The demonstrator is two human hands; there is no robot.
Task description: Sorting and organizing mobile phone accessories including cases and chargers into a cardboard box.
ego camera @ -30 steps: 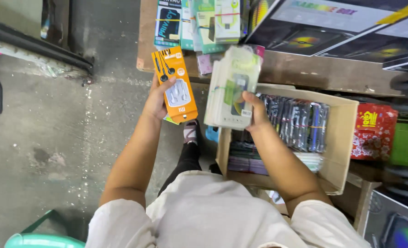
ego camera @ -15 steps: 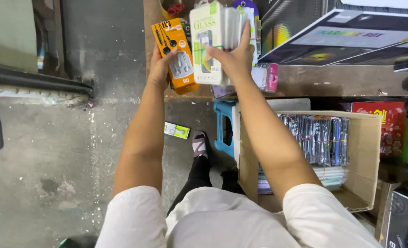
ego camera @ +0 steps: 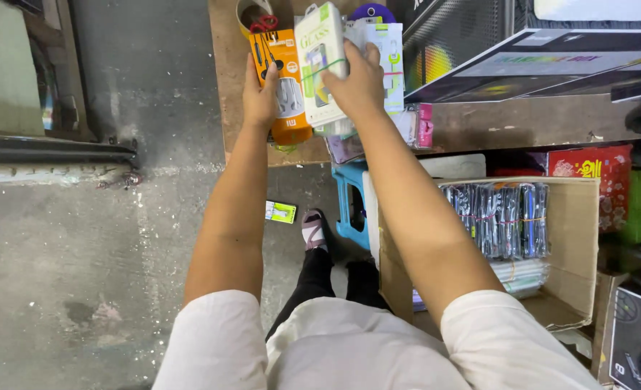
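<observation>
My left hand (ego camera: 260,94) grips an orange earphone package (ego camera: 286,87) and holds it over the wooden table (ego camera: 515,119). My right hand (ego camera: 356,81) holds a banded bundle of white and green screen-protector packs (ego camera: 320,58) right beside it. More white packs (ego camera: 387,50) lie on the table just behind my right hand. Pink-edged packs (ego camera: 418,124) sit near the table's front edge.
An open cardboard box (ego camera: 573,245) with several banded dark packs (ego camera: 497,217) stands by my right leg. A blue stool (ego camera: 349,202) and a small green pack (ego camera: 281,211) are on the concrete floor. Large black boxes (ego camera: 551,58) fill the table's right. A red box (ego camera: 587,166) is beyond.
Both hands have reached up and forward from over the box to the table, carrying the orange package and the bundle. A small green pack now lies on the floor.
</observation>
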